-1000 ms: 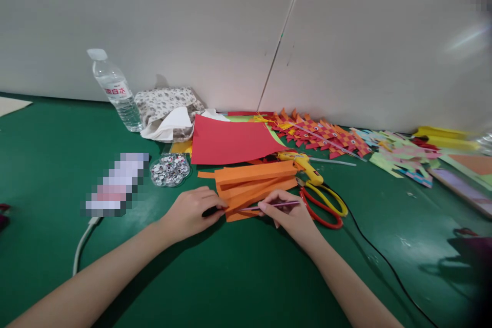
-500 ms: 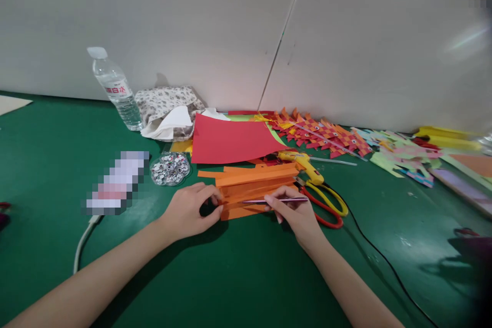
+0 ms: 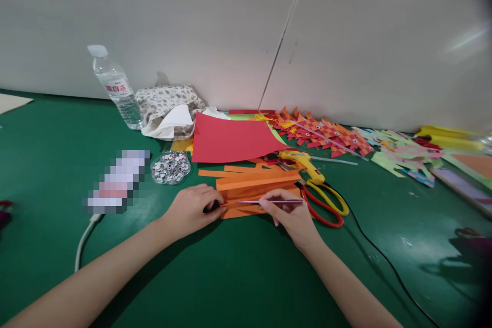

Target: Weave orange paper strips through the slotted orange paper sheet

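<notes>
Folded orange paper (image 3: 253, 183) lies on the green table, with raised creases running lengthwise. My left hand (image 3: 194, 211) is closed at its left end, thumb and fingers pinching the edge. In my right hand (image 3: 288, 215) is a slim purple pen-like tool (image 3: 249, 202), held like a pencil. Its thin tip points left and rests along the paper; whether it is a blade or a pen point I cannot tell. Just right of my right hand lie scissors (image 3: 326, 221) with red and yellow handles. Loose orange strips (image 3: 211, 173) stick out behind the folded paper.
Behind are red paper (image 3: 234, 138), a yellow glue gun (image 3: 307, 166) with a black cord, and checkered woven paper pieces (image 3: 326, 136). To the left stand a water bottle (image 3: 117, 89), a box of googly eyes (image 3: 171, 167) and a phone (image 3: 119, 179) on a cable.
My right hand and the tool have slid slightly left along the orange paper. My left hand stays at the paper's left end.
</notes>
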Motion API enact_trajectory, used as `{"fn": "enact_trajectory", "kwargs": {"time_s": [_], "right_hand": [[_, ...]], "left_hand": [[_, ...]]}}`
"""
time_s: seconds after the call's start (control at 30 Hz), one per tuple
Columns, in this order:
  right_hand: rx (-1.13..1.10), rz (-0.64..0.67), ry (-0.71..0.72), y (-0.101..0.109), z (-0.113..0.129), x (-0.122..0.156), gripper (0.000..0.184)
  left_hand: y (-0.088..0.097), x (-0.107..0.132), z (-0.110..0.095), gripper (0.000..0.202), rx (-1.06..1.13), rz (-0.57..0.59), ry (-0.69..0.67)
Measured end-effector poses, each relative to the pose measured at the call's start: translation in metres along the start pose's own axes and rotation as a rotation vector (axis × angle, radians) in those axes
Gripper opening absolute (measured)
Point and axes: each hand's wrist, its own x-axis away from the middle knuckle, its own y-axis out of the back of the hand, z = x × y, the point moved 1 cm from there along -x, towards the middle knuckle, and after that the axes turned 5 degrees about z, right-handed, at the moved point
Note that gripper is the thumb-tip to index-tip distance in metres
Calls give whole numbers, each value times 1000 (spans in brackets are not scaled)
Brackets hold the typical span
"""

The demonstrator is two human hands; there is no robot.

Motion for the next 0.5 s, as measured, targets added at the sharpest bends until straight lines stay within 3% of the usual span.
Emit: {"fn": "enact_trajectory", "kwargs": {"time_s": [0.13,0.33,0.5], "right_hand": [[79,36,-17,-3,3,2,20],[23,-41,35,-1,4,5,19],[117,35,-17,-3,3,3,22]], "left_hand": [[0,0,0,10,6,1,-3],[0,1,1,9,13,11,-5],[0,1,1,9,10,9,-15]]}}
